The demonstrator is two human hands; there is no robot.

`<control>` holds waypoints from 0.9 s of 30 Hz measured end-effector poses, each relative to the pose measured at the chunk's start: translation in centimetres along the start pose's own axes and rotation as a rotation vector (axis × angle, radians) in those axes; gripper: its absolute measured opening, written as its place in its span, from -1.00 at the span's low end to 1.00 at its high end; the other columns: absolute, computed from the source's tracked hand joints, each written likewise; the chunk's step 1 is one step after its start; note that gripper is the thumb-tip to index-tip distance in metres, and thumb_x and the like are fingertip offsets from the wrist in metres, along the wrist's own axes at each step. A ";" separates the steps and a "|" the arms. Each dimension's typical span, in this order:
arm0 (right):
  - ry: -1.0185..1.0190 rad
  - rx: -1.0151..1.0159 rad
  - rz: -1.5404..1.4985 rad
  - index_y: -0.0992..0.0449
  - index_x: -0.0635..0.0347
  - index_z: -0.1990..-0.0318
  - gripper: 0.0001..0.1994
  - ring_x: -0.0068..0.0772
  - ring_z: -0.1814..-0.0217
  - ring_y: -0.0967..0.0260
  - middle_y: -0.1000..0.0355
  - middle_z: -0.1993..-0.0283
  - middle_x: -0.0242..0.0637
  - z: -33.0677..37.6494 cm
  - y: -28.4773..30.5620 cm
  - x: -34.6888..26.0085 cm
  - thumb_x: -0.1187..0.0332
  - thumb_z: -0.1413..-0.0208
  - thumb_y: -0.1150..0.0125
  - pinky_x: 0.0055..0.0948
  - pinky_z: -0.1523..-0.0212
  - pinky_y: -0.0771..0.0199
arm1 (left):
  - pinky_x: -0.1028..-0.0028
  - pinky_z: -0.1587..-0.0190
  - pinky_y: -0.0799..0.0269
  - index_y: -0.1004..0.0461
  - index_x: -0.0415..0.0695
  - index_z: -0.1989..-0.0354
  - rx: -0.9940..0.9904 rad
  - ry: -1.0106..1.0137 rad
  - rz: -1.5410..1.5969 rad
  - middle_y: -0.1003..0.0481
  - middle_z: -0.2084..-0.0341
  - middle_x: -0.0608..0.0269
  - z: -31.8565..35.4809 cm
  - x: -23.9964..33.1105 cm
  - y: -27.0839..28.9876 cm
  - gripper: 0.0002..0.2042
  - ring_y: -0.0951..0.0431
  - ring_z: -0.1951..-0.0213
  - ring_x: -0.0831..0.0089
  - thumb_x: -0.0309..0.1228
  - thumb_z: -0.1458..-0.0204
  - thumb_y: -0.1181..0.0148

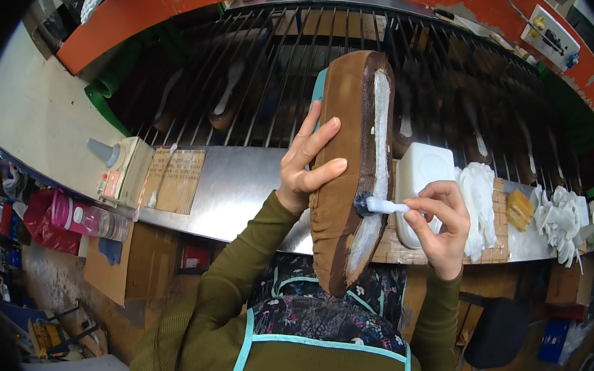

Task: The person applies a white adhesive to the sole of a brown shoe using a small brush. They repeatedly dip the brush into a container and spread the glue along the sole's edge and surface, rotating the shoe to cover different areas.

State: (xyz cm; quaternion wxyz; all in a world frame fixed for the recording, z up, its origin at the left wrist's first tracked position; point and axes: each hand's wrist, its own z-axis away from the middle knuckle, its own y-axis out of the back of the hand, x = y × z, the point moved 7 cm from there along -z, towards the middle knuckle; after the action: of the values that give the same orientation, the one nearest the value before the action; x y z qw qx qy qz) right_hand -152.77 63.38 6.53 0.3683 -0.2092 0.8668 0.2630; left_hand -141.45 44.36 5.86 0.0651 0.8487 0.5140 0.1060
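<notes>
My left hand (308,159) is closed round the side of a brown shoe upper (344,118), holding it up on end over the front of the bench. Its underside faces right, with a dark band along the edge and a whitish strip (380,122) down the middle. A bit of turquoise (320,84) shows behind the upper's far end. Between the fingers of my right hand (443,226) is a small brush with a white handle (387,207). The brush's dark bristle end (363,203) touches the underside near the whitish strip.
A white plastic container (426,166) stands just behind my right hand. White gloves (561,224), a white cloth (478,204) and a yellow block (521,210) lie farther right. Behind the metal bench edge (228,185), several shoes sit below a rack of metal bars (290,47). Cardboard (177,186) lies left.
</notes>
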 end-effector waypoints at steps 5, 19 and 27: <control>0.023 0.009 0.073 -0.65 0.21 0.32 -0.85 -0.57 0.40 -0.31 -0.33 0.29 -0.35 1.1 -0.1 -1.1 0.47 0.12 -0.41 -0.61 0.45 -0.28 | 0.08 -0.20 -0.34 -0.34 0.22 0.04 -0.013 0.030 -0.006 -0.33 -0.16 0.05 -0.3 0.0 0.2 -0.57 -0.25 -0.21 -0.20 -0.39 0.10 -0.33; 0.063 0.206 0.175 -0.63 0.22 0.32 -0.85 -0.57 0.39 -0.25 -0.33 0.29 -0.35 -0.6 0.3 -1.4 0.51 0.11 -0.39 -0.59 0.48 -0.24 | 0.06 -0.20 -0.34 -0.34 0.20 0.05 0.065 0.006 -0.025 -0.32 -0.15 0.04 0.2 0.2 0.6 -0.59 -0.24 -0.21 -0.22 -0.40 0.09 -0.33; 0.051 0.036 0.176 -0.64 0.22 0.32 -0.84 -0.55 0.35 -0.30 -0.34 0.29 -0.34 1.0 -0.3 -1.7 0.51 0.13 -0.40 -0.61 0.44 -0.31 | 0.05 -0.18 -0.36 -0.35 0.21 0.04 0.043 0.020 -0.025 -0.34 -0.15 0.07 0.5 0.2 0.8 -0.58 -0.27 -0.20 -0.21 -0.40 0.09 -0.31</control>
State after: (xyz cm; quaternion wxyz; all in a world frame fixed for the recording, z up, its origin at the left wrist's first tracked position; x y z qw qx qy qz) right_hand -150.96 64.02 7.10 0.3254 -0.1322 0.8956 0.2731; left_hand -140.52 44.17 5.61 0.0429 0.8425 0.5271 0.1027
